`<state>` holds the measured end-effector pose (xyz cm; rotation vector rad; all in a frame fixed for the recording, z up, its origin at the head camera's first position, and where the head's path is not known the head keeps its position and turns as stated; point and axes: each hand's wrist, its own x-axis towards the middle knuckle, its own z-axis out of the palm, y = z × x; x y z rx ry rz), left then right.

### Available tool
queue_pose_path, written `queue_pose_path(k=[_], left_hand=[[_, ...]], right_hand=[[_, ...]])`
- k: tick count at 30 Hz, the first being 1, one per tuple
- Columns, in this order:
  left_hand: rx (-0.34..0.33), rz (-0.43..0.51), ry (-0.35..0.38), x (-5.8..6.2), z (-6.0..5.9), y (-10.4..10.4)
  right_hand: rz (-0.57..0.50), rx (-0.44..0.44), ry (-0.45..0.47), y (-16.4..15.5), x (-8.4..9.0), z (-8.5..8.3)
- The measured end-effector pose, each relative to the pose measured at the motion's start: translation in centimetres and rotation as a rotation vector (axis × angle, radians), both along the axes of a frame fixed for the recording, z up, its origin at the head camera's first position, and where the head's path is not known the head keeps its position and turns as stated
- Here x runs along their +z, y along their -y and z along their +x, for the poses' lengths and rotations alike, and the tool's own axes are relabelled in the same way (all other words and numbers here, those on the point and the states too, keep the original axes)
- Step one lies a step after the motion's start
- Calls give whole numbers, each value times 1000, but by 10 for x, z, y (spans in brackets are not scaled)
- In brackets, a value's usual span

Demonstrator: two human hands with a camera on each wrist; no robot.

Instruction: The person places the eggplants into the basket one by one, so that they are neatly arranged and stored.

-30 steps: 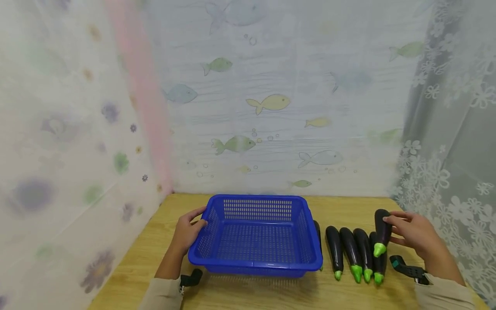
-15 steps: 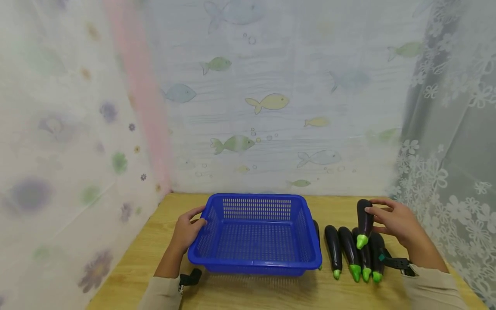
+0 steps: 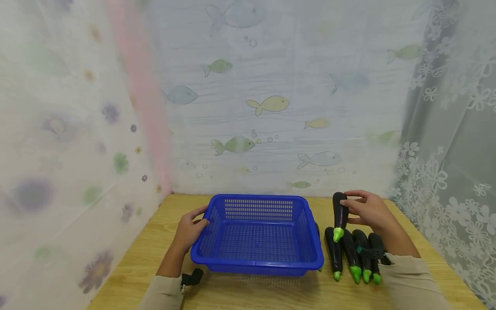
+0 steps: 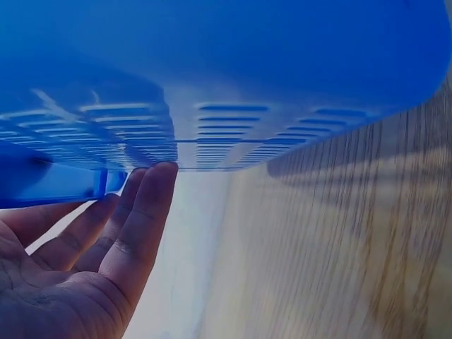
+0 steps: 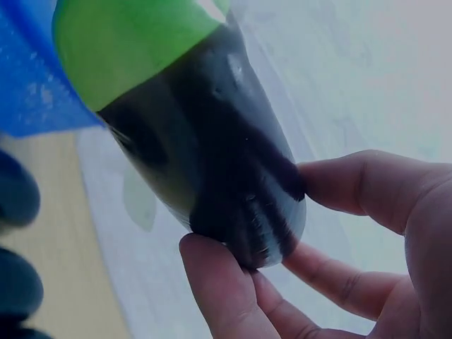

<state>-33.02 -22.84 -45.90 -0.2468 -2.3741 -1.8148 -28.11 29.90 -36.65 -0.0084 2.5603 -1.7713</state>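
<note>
My right hand [image 3: 368, 209] pinches a dark purple eggplant [image 3: 339, 211] by its rounded end, the bright green cap pointing down toward me. It hangs raised over the left end of a row of eggplants [image 3: 350, 256] on the table. The right wrist view shows thumb and fingertips around the dark end of the held eggplant [image 5: 205, 141]. My left hand [image 3: 190, 228] grips the left rim of a blue plastic basket [image 3: 255, 263], thumb at the rim. In the left wrist view, the left hand's fingers [image 4: 145, 219] lie against the basket's outside [image 4: 226, 63].
Another eggplant [image 3: 317, 229] is mostly hidden behind the basket's right side. All this stands on a light wooden table [image 3: 232, 297]. A fish-patterned curtain [image 3: 271, 129] hangs behind, with a flowered sheet [image 3: 77, 172] at left and a lace curtain [image 3: 457, 172] at right.
My right hand has carried the eggplant leftward and slightly up, from the right end of the row to its left end near the basket. The left hand stays at the basket rim.
</note>
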Motion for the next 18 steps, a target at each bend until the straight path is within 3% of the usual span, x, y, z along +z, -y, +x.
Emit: queue_pose_path(k=[18], left_hand=[[-7, -63, -12, 2, -4, 0]], right_hand=[[-68, 44, 34, 60, 1, -31]])
